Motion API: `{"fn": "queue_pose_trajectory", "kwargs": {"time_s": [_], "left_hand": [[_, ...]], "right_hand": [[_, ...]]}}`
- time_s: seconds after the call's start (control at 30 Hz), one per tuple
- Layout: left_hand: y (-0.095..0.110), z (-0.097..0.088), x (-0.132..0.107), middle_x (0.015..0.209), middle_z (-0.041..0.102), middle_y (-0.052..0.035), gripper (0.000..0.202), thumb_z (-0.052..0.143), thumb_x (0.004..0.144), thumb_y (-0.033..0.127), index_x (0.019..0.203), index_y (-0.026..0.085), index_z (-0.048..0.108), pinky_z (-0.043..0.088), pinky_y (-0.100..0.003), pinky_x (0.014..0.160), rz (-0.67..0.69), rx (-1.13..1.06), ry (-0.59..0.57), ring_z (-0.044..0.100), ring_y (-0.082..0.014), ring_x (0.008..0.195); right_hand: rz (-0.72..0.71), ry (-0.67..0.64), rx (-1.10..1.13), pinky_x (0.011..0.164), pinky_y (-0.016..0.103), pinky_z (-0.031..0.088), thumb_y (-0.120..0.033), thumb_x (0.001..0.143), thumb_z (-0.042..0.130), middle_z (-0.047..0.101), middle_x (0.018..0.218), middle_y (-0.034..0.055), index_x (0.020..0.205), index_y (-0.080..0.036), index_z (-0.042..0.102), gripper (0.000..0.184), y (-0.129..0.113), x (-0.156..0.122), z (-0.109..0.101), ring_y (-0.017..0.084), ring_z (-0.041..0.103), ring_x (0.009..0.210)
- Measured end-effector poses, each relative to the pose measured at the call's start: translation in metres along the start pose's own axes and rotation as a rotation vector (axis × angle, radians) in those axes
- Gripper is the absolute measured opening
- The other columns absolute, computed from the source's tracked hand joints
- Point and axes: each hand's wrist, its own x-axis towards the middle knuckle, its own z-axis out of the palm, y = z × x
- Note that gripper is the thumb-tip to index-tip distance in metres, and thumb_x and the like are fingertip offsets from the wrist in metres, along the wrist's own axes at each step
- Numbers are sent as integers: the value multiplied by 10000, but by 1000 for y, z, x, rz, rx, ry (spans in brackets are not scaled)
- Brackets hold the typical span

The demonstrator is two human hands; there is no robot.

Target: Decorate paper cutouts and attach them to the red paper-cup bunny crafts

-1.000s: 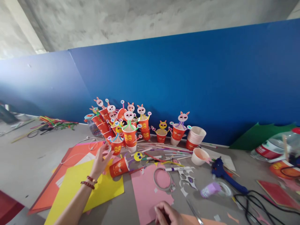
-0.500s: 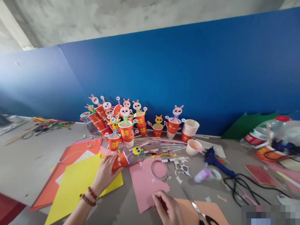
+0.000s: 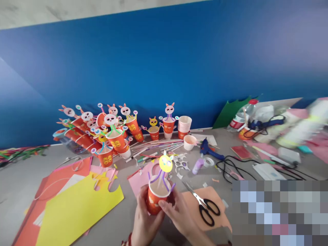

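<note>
The left hand (image 3: 145, 216) and right hand (image 3: 177, 213) hold a red cup (image 3: 155, 201) near black-handled scissors (image 3: 202, 202).

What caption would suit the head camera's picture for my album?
Left hand and right hand cradle a cup with a yellow face; scissors lie on orange paper.

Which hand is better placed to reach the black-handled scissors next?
Probably the right hand: though holding the red cup, it is nearer the scissors; the left hand holds the cup's opposite side.
</note>
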Motion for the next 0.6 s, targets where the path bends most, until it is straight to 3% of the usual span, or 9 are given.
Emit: {"fn": "queue_pose_trajectory", "kwargs": {"time_s": [0.1,0.17,0.27,0.33,0.43,0.6], "left_hand": [[1,1,2,1368,564,-180,740,730,810,358,1431,199,360,519,-449,978,-147,-266,-172,589,-345,1219],[3,-4,9,1353,596,-154,674,695,840,401,1420,194,422,506,-431,1004,-310,-462,-251,576,-341,1236],[6,-12,23,1336,616,-130,604,646,869,463,1386,193,487,511,-422,999,-521,-631,-134,582,-332,1230],[6,-18,30,1331,617,-128,655,685,844,448,1409,205,461,506,-421,1002,-533,-658,-78,580,-334,1233],[5,-26,29,1307,634,-105,693,767,786,369,1399,235,471,498,-357,994,-520,-616,-101,584,-308,1229],[5,-20,11,1285,651,-160,697,722,809,442,1414,200,473,492,-441,998,-678,-833,-250,609,-354,1194]], "right_hand": [[26,-33,-6,776,351,538,-490,832,710,692,931,64,1159,-235,654,418,-7,3,-10,251,640,862],[67,-25,88,753,341,532,-503,859,679,700,917,62,1148,-227,674,400,-10,7,-14,228,633,807],[171,189,366,580,275,492,-566,916,568,702,872,53,1086,-210,702,417,-13,14,-17,158,573,630],[220,331,545,533,248,465,-579,864,635,684,827,35,995,-197,725,414,-13,19,-20,130,530,582],[333,416,785,512,226,455,-537,775,751,641,743,5,873,-181,724,370,-13,25,-29,106,489,552],[449,338,1141,496,181,450,-465,769,777,525,668,-32,803,-172,669,314,-15,26,-35,83,454,538]]}}
